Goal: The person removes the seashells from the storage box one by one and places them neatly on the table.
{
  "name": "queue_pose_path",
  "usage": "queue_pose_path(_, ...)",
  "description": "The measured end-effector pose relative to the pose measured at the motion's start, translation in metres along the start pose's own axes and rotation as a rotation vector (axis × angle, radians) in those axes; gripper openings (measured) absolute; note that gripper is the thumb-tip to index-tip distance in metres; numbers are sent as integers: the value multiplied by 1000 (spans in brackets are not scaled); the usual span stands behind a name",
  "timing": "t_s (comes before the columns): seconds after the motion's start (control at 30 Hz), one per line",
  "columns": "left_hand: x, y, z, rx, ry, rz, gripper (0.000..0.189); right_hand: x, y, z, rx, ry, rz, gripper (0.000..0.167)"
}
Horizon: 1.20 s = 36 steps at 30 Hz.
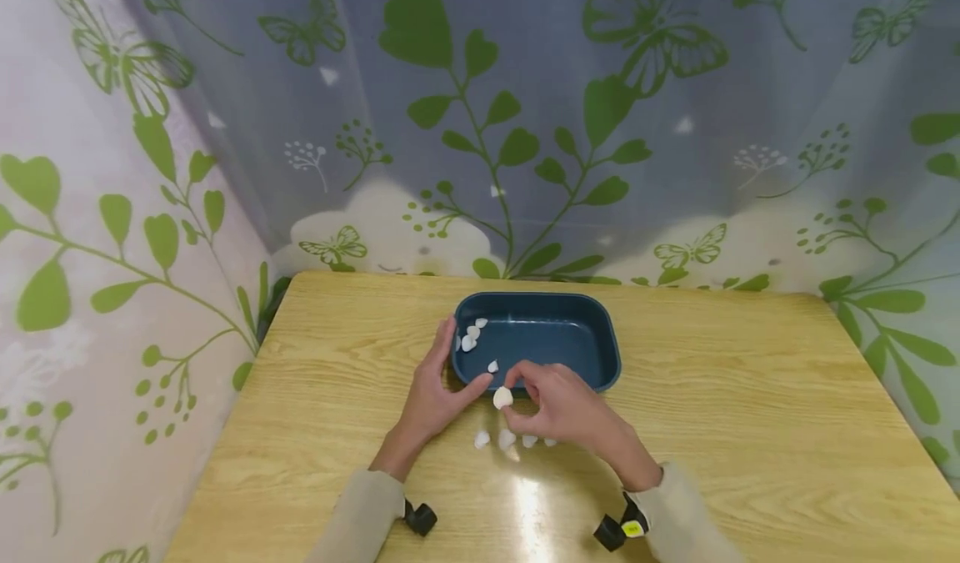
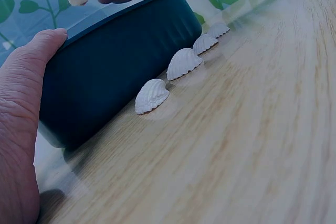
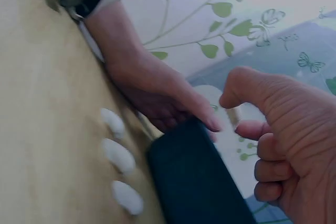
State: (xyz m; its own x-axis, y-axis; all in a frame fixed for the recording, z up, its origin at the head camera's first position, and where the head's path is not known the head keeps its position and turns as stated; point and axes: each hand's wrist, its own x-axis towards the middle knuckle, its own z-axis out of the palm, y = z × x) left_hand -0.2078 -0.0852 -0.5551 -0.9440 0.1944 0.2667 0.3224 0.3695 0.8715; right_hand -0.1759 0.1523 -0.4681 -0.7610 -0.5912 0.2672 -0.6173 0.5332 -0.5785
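Observation:
A dark blue rectangular tub (image 1: 558, 342) stands on the table. My left hand (image 1: 438, 392) holds its left end, fingers along the side wall and thumb (image 2: 50, 40) at the near rim. Between thumb and index finger, my right hand (image 1: 562, 404) pinches a white seashell (image 1: 502, 398) just above the tub's near edge. Inside the tub, several small white shells (image 1: 469, 343) lie along the left wall, and one more shell (image 1: 492, 367) is near the front left. On the table before the tub is a row of ribbed white shells (image 2: 152, 96), domed side up.
Pale wooden table (image 1: 345, 338) surrounds the tub on all sides. A curtain (image 1: 525, 129) printed with leaves and butterflies hangs behind the far edge and on the left. Black wrist cameras (image 1: 422, 519) sit at both cuffs.

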Motion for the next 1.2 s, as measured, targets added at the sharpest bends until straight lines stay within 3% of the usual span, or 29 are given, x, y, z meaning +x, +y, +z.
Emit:
queue_pose_path(0.27,0,-2,0,-7,0,6,104,-11,-3,16,-43,89,-95,24)
queue_pose_path(0.43,-1,-1,0,0,-9,0,104,-14,-6,22,-26,100,-127,18)
queue_pose_path(0.6,-1,0,0,-6,-9,-7,104,-15,-7,29,-21,36,-104,11)
queue_pose_path(0.8,0,1,1,-16,0,-9,105,-14,-8,37,-172,-20,-65,14)
queue_pose_path(1.03,0,2,1,-12,-1,-10,105,-12,-9,50,-224,-87,-19,13)
queue_pose_path(1.2,0,1,-2,-49,-3,2,91,-1,-14,60,-356,-132,-23,17)
